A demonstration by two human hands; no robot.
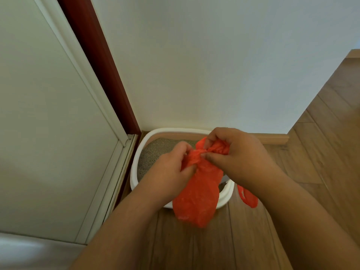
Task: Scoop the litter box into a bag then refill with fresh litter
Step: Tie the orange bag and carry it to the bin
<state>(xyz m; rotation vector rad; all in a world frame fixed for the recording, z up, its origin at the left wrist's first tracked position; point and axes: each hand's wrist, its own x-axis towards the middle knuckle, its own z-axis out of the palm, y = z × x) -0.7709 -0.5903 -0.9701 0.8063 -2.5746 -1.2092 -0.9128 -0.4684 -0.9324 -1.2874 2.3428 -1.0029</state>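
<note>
An orange plastic bag (196,195) hangs in the air above the near rim of the white litter box (140,151), its bottom bulging with contents. My left hand (171,168) grips the gathered neck of the bag from the left. My right hand (233,152) pinches the bunched top of the bag from the right, fingers curled around the plastic. The box sits on the floor in the corner, with grey-brown litter (153,152) visible in its far left part. The hands and the bag hide most of the box.
A white wall (194,65) rises behind the box, and a white door with a dark red frame (93,55) stands to the left. Wooden flooring (321,133) stretches right and toward me. Another piece of orange plastic (248,197) lies on the floor right of the box.
</note>
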